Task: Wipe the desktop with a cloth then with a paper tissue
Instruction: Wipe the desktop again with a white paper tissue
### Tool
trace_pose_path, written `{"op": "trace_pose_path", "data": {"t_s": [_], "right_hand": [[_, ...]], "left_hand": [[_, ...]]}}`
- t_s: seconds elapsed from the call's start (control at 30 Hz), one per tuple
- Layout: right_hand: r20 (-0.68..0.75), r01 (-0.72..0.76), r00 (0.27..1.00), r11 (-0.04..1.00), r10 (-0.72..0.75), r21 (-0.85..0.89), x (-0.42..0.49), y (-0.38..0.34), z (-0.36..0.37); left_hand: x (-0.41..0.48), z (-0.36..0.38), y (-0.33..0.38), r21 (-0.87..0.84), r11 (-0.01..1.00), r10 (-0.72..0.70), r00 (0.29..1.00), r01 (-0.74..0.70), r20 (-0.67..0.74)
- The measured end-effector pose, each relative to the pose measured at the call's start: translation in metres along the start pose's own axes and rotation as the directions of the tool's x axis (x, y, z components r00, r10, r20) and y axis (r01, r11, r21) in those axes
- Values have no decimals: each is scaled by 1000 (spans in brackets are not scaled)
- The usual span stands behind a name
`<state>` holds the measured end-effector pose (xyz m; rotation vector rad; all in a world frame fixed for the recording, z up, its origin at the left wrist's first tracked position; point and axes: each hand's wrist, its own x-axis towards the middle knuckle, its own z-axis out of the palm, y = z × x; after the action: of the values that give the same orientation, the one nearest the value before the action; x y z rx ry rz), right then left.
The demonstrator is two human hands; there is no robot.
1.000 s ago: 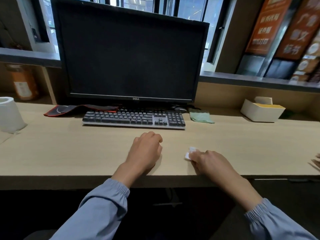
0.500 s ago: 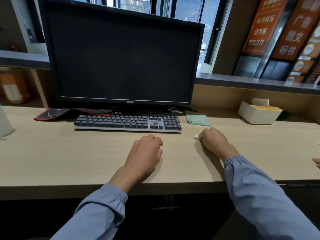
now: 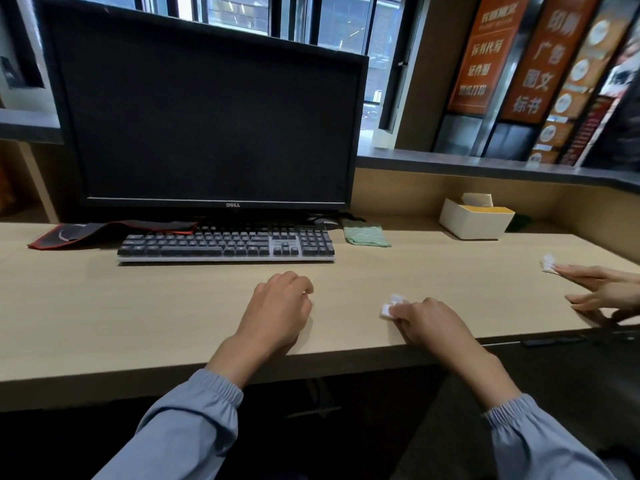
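Pulled back across the desk (image 3: 138, 323) from near the keyboard (image 3: 225, 244), the right hand (image 3: 433, 323) now sits by the front edge; the left hand (image 3: 277, 306) rests loosely curled, holding nothing I can see. Green cloth (image 3: 367, 236) lies idle beside the keyboard. Curled right hand pinches the folded tissue (image 3: 391, 306) on the wood: probably light, soft, easily torn, best pressed flat from above; its near part is hidden under that hand
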<state>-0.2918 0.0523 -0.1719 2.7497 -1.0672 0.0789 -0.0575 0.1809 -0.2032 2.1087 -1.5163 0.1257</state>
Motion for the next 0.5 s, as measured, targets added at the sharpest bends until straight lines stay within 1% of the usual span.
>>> {"op": "trace_pose_path", "data": {"t_s": [0.1, 0.13, 0.2, 0.3, 0.43, 0.5], "right_hand": [[-77, 14, 997, 999, -12, 32, -25, -11, 1], [-110, 20, 994, 997, -12, 74, -29, -16, 1], [-130, 26, 991, 991, -9, 132, -34, -29, 1], [-128, 112, 987, 984, -95, 138, -29, -64, -2], [-167, 279, 953, 945, -251, 171, -12, -133, -3], [-178, 355, 928, 922, -327, 157, -3, -169, -7]], "left_hand": [[-11, -4, -2, -14, 1000, 12, 1000, -12, -16], [-15, -6, -5, -22, 1000, 9, 1000, -10, -21], [-22, -10, -10, -34, 999, 13, 999, -15, -39], [-38, -20, -23, -34, 999, 3, 998, -5, -60], [-70, -47, -56, -1, 998, -62, 994, 62, -85], [-86, -62, -77, 10, 994, -109, 988, 111, -107]]}}
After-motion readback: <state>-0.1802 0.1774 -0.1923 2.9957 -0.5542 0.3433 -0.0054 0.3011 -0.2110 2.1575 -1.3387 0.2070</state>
